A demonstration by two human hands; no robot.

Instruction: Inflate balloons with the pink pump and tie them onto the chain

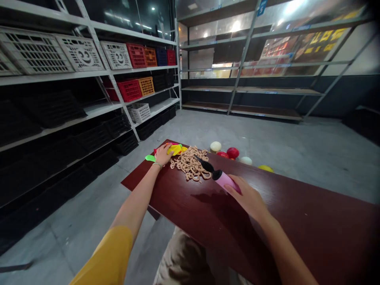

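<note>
My left hand [163, 154] rests on a small heap of limp, uninflated balloons [175, 149] in yellow, pink and green, at the far left end of the dark red table. Its fingers are stretched out over them, and their tips are partly hidden. A green balloon [150, 158] pokes out beside the wrist. In my right hand [247, 196] is a hand balloon pump [227, 181], pink with a black tapered nozzle, tilted toward the upper left. Below and behind its nozzle lies a pile of tan rubber rings [191, 162], touching the balloon heap.
Several inflated balloons, among them a red one [233, 152], a white one [215, 147] and a yellow one [265, 168], show beyond the table's far edge. The table [297, 213] stretches right. Shelving with crates [136, 55] stands left; a rack [267, 91] stands behind.
</note>
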